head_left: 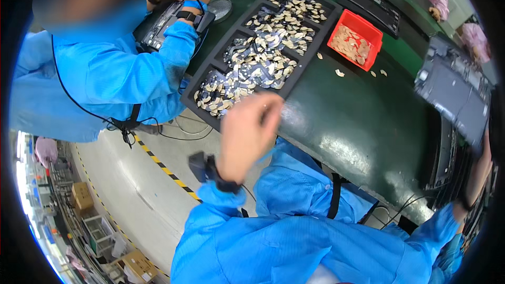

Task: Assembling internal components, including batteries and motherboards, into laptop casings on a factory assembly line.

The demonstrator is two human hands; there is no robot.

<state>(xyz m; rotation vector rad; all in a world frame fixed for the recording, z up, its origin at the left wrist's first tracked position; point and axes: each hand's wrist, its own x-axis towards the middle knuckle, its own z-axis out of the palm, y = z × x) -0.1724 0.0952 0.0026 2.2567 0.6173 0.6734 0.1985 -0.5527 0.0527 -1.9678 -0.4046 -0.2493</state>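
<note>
At the far right my right hand [484, 150] grips the lower edge of a dark laptop base [456, 87], raised and tilted, its inner parts exposed. My left hand [247, 134] hangs over the near edge of a black foam tray [301, 76], fingers curled toward the thumb. Whether a small piece sits between those fingertips I cannot make out; the hand is slightly blurred. Many small cream and black curved pieces [263, 47] fill the tray's compartments. Beneath the raised base, another dark laptop part [444, 152] lies at the bench's right side.
A red bin [374, 47] of tan pieces stands on the green bench [342, 121], with a few loose pieces [340, 73] around it. Behind lies another laptop part [368, 5]. At left, a co-worker in blue [121, 73] handles an open laptop [158, 26].
</note>
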